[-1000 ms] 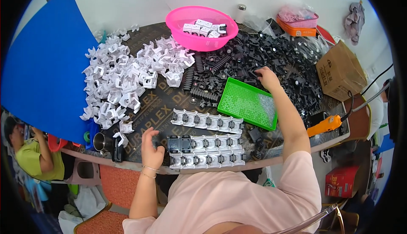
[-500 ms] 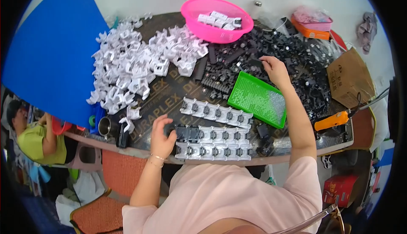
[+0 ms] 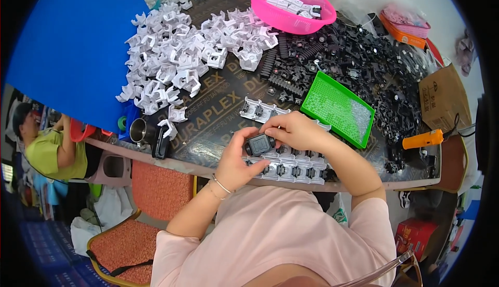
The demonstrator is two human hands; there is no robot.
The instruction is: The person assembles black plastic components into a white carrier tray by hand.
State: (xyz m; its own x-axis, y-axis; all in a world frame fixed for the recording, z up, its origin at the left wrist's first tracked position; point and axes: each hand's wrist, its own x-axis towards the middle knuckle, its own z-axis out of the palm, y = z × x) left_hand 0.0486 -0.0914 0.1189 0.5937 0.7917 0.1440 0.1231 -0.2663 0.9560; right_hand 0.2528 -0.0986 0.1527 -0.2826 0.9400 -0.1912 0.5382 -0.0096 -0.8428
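Observation:
My left hand [image 3: 234, 161] grips a black square block-like part [image 3: 260, 145] between thumb and fingers, above the table near its front edge. My right hand [image 3: 304, 132] meets it from the right, its fingertips pinched on the part's upper right side. Whether a smaller piece is also in the right fingers is hidden. Under and beside my hands lie rows of white plastic frames [image 3: 314, 174] with black inserts in them. Another such row [image 3: 254, 109] lies just behind, partly covered by my right hand.
A green tray [image 3: 332, 100] with small clear bits lies to the right. Behind are a heap of white parts [image 3: 166, 63], a heap of black parts [image 3: 384, 74] and a pink basket [image 3: 286, 21]. An orange-handled tool [image 3: 422, 139] and a cardboard box [image 3: 442, 97] are far right. A person in green [image 3: 44, 149] sits left.
My right hand has come back from the black heap to my left hand. My left hand has left its spot beside the rows and now holds the black part. The whole view has shifted.

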